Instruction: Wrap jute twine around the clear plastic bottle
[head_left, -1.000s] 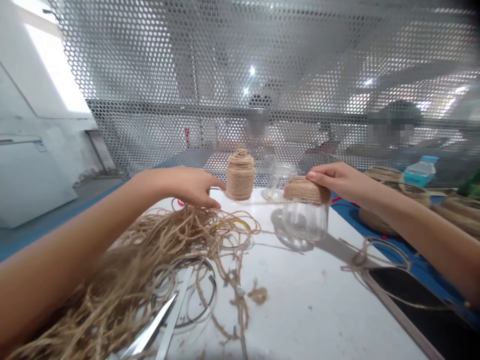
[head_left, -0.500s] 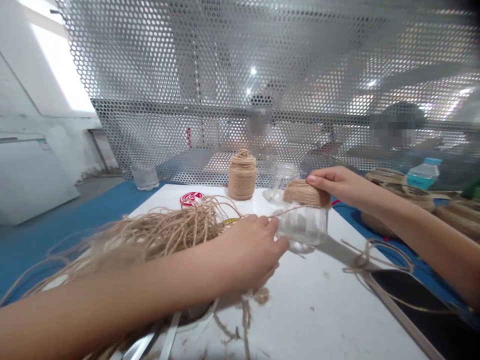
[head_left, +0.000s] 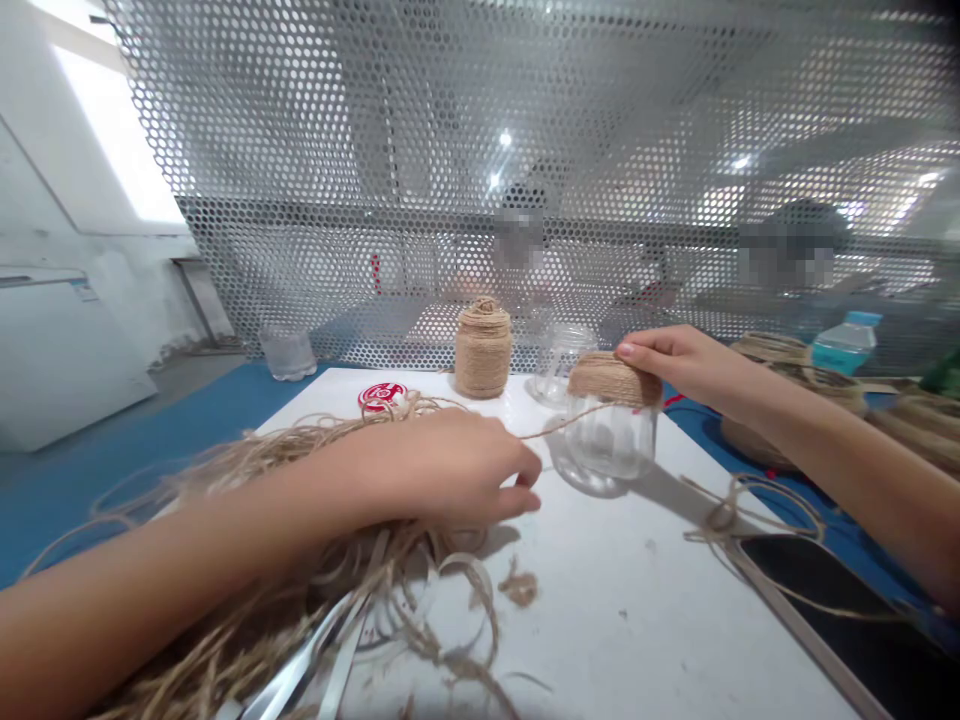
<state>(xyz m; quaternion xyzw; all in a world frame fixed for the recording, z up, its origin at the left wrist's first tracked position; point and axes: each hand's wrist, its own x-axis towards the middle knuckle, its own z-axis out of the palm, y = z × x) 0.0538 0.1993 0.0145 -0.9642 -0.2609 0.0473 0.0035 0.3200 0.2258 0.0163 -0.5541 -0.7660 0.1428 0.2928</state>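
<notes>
A clear glass jar [head_left: 609,440] stands on the white table [head_left: 645,620], its upper part wound with jute twine. My right hand [head_left: 679,362] rests its fingers on the wound top of the jar, closed on it. My left hand [head_left: 457,465] pinches a taut strand of twine [head_left: 555,428] that runs up to the jar's wrapped band. Under and behind my left forearm lies a big loose tangle of jute twine [head_left: 300,460].
A fully twine-wrapped jar [head_left: 483,348] and an empty glass jar [head_left: 561,360] stand at the back, before a perforated metal screen [head_left: 480,150]. A red lid [head_left: 382,395], scissors [head_left: 315,660], a dark tray [head_left: 847,630], twine coils [head_left: 780,380] and a water bottle [head_left: 840,345] are around. People sit behind the screen.
My left hand moved from the far side of the tangle, near the wrapped jar, toward the glass jar, took the strand and now draws it back left. My right hand stayed on the jar.
</notes>
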